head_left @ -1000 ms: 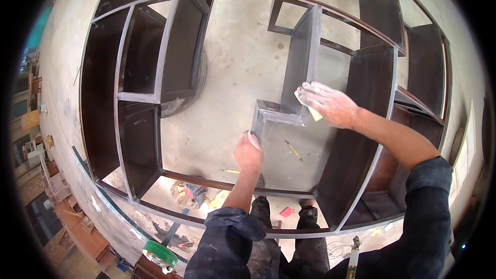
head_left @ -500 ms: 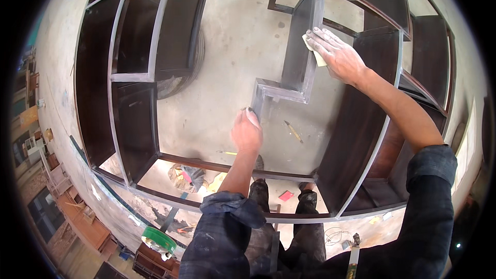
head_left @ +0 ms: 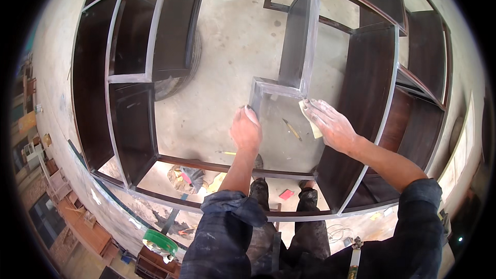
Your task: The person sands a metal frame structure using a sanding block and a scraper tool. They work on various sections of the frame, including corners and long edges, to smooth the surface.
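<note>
The person stands inside a large dark wooden shelf frame [head_left: 361, 72] that lies flat over a concrete floor [head_left: 232, 46]. Everything here is placed from its stepped inner divider [head_left: 294, 41], the pale-edged panel running up the middle.

The sandpaper [head_left: 311, 124], a small pale folded sheet, sits at the lower right corner of the divider, against the panel edge. The right hand [head_left: 330, 124] presses it there with flat, spread fingers, so it is pinned under the palm side rather than pinched; the hand is dusted white. The left hand [head_left: 245, 129] rests just left of the divider's lower step, fingertips curled on the edge of the wood, holding nothing loose.

The sandpaper looks light, thin and limp. It would likely crumple or slip if held by a corner, so broad finger pressure across its back suits it best. The frame looks stiff and heavy, and its sanded edges are the natural place to brace; the thin panels might flex under weight placed mid-span.

Below the divider, a thin pencil-like stick [head_left: 292, 129] lies on the floor between the hands. A green-lidded tub [head_left: 160, 242] stands well below and to the left, outside the frame.
</note>
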The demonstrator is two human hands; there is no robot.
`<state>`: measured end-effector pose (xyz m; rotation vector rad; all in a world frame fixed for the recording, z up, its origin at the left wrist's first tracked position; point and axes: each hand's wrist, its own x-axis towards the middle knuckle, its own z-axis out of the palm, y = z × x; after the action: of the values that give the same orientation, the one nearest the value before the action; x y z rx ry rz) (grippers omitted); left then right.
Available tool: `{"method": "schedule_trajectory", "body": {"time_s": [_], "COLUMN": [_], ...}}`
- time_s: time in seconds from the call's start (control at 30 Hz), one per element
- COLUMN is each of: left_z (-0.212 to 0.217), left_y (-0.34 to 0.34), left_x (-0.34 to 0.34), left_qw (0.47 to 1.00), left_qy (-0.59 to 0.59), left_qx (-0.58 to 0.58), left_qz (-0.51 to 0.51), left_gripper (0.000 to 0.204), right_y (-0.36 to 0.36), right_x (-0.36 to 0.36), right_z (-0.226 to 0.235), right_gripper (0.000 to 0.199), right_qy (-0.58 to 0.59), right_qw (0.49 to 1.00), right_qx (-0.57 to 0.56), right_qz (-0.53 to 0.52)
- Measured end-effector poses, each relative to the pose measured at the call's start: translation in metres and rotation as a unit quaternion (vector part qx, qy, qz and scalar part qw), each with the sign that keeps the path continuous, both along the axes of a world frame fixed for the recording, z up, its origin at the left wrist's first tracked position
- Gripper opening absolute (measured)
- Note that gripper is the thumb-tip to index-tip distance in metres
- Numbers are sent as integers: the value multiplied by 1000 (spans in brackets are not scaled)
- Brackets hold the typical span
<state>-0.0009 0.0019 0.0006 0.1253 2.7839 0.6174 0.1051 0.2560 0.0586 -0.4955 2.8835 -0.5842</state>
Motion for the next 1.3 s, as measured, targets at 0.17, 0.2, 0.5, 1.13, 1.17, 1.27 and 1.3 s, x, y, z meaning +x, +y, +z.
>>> {"method": "schedule_trajectory", "body": {"time_s": [0.17, 0.2, 0.5, 1.13, 1.17, 1.27, 1.3], "left_z": [-3, -3, -1, -7, -6, 0, -1], "left_y": [-3, -1, -2, -5, -3, 4, 3], "left_x": [1, -2, 1, 1, 0, -1, -1], "left_qw": [1000, 1000, 1000, 998, 998, 998, 998], "left_qy": [12, 9, 5, 57, 58, 49, 48], "left_qx": [-4, -4, -7, 26, 26, 33, 29], "left_qz": [1, -2, -6, -8, -9, -17, -11], "left_gripper": [33, 33, 34, 30, 27, 30, 31], "right_y": [-12, -15, -42, -49, -59, -86, -92], "right_x": [2, -7, 4, -45, -59, -90, -86], "right_z": [29, 26, 17, -9, -10, -24, -25], "right_gripper": [83, 83, 79, 88, 87, 87, 87], "right_qy": [-87, -61, -44, -9, 3, 72, 71], "right_qw": [972, 978, 986, 996, 996, 992, 991], "right_qx": [-134, -109, 27, 33, 13, 10, 18], "right_qz": [-171, -165, -160, -86, -91, -104, -111]}}
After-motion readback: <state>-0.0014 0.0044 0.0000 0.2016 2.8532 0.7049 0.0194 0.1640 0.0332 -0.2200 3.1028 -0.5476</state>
